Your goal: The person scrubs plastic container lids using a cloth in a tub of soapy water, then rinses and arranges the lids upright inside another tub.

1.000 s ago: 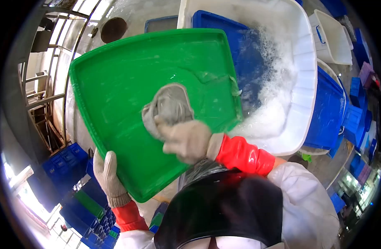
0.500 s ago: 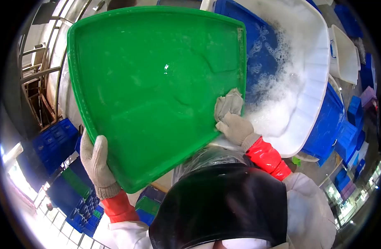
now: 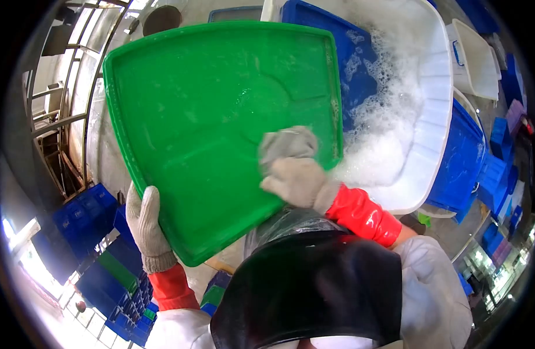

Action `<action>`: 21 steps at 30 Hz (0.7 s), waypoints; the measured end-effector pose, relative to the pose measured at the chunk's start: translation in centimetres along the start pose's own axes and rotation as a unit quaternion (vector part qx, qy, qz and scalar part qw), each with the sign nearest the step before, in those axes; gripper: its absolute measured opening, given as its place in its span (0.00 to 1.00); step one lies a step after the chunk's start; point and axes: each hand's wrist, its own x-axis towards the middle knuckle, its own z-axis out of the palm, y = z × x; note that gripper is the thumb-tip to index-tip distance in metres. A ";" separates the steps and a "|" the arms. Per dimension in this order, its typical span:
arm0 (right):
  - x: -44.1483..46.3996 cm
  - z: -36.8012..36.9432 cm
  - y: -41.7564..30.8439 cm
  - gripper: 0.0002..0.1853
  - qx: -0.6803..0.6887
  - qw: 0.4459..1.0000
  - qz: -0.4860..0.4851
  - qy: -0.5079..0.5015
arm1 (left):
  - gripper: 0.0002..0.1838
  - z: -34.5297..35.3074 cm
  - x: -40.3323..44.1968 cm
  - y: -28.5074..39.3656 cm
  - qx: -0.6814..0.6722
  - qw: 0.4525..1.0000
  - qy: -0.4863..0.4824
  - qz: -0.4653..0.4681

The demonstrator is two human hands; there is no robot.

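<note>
A large green plastic lid (image 3: 221, 104) with a raised rim is tilted in front of me, its wet surface facing up. My left hand (image 3: 144, 224), in a knitted glove, grips its lower left edge, thumb on the near side and fingers partly hidden. My right hand (image 3: 299, 181), gloved too, presses a wet grey cloth (image 3: 288, 145) against the lid's lower right part. The cloth is slightly blurred by motion. Right of the lid, a white tub (image 3: 433, 134) holds foamy suds (image 3: 384, 139) and a blue plastic panel (image 3: 326, 35).
Blue crates (image 3: 84, 212) are stacked at the left, near metal racking (image 3: 61, 122). A blue bin (image 3: 456, 163) and a white container (image 3: 474, 61) stand beyond the tub. A black apron (image 3: 308, 285) covers my front.
My right hand and the cloth have slid left across the lid, away from its right edge. The view has shifted slightly; my left hand keeps its hold on the rim.
</note>
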 end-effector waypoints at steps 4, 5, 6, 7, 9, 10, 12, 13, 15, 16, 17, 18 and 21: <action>6.9 -3.4 -6.8 0.16 0.070 0.984 -0.139 0.082 | 0.23 0.9 -1.0 0.0 -0.003 0.999 0.030 -0.025; 8.9 -3.9 -7.5 0.14 0.074 0.977 -0.177 0.097 | 0.23 0.3 -1.4 -0.3 0.008 0.998 0.035 -0.042; 10.8 -3.8 -6.9 0.12 0.009 0.943 -0.278 0.184 | 0.23 -0.3 -1.7 -0.5 0.017 0.997 0.043 -0.060; 12.9 -3.8 -6.0 0.12 -0.054 0.886 -0.374 0.268 | 0.23 0.4 -2.2 0.3 0.014 0.998 0.052 -0.023; 16.2 -4.4 -0.9 0.20 -0.121 0.892 -0.305 0.310 | 0.24 -0.6 -3.2 0.3 -0.019 0.996 0.088 -0.028; 16.5 -5.6 1.8 0.19 -0.172 0.905 -0.252 0.298 | 0.24 -1.1 -3.9 0.2 -0.050 0.991 0.120 -0.031; 17.3 -8.1 7.1 0.20 -0.284 0.911 -0.150 0.258 | 0.26 -1.6 -5.4 -0.3 -0.085 0.986 0.141 -0.033; 16.9 -8.4 10.6 0.21 -0.230 0.931 -0.121 0.256 | 0.26 -1.8 -6.2 -0.6 -0.069 0.984 0.164 -0.023; 14.2 -8.2 14.7 0.24 -0.049 0.968 0.021 0.246 | 0.38 -2.7 -7.8 -1.1 -0.096 0.988 0.122 -0.016; 11.8 -6.6 15.6 0.26 0.008 0.973 0.082 0.217 | 0.38 -2.2 -7.9 -0.9 -0.100 0.987 0.125 -0.006; 9.5 -5.1 16.4 0.28 0.060 0.969 0.145 0.190 | 0.38 -1.6 -7.8 -0.6 -0.098 0.988 0.120 -0.001; 6.5 -2.9 17.0 0.27 0.031 0.970 0.176 0.165 | 0.39 -1.2 -7.6 -0.2 -0.094 0.989 0.113 0.002; -1.9 3.2 16.7 0.23 -0.169 0.965 0.144 0.140 | 0.39 -0.1 -7.1 0.7 -0.099 0.991 0.080 0.030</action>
